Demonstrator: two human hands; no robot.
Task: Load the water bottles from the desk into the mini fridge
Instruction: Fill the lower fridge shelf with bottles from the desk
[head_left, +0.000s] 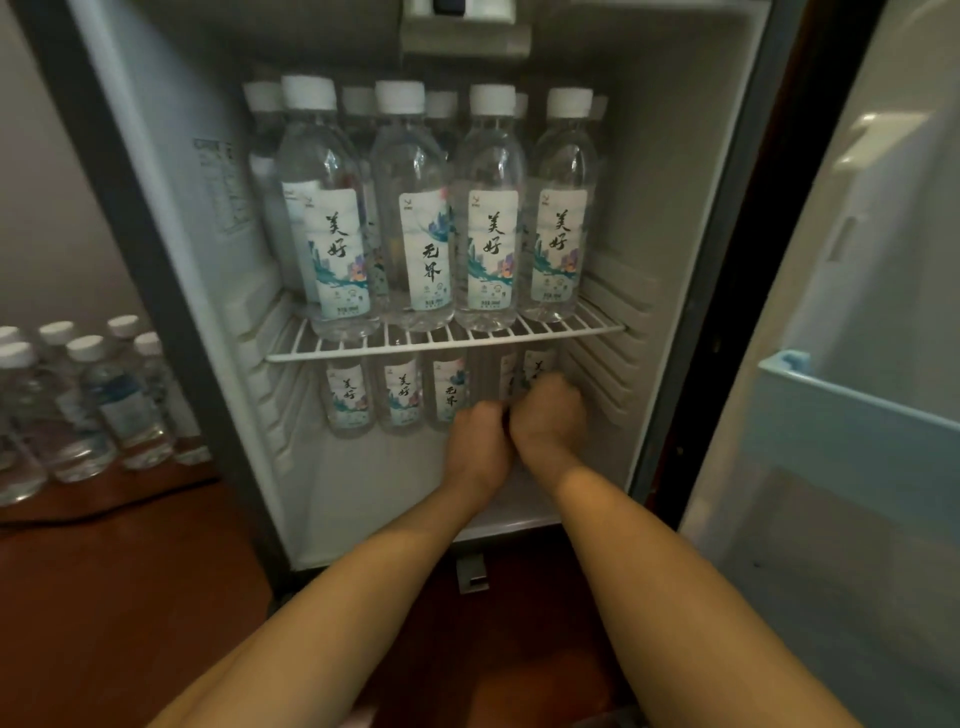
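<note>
The mini fridge stands open in front of me. Several clear water bottles with white caps and painted labels fill its white wire shelf in two rows. Below the shelf, three more bottles stand at the back left. My left hand and my right hand reach side by side into the lower compartment. Each is closed around an upright bottle. The right hand's bottle shows its label above my fingers, and the left hand's bottle is mostly hidden.
Several more water bottles stand on the reddish wooden desk to the left of the fridge. The fridge door hangs open on the right, with a pale blue door bin.
</note>
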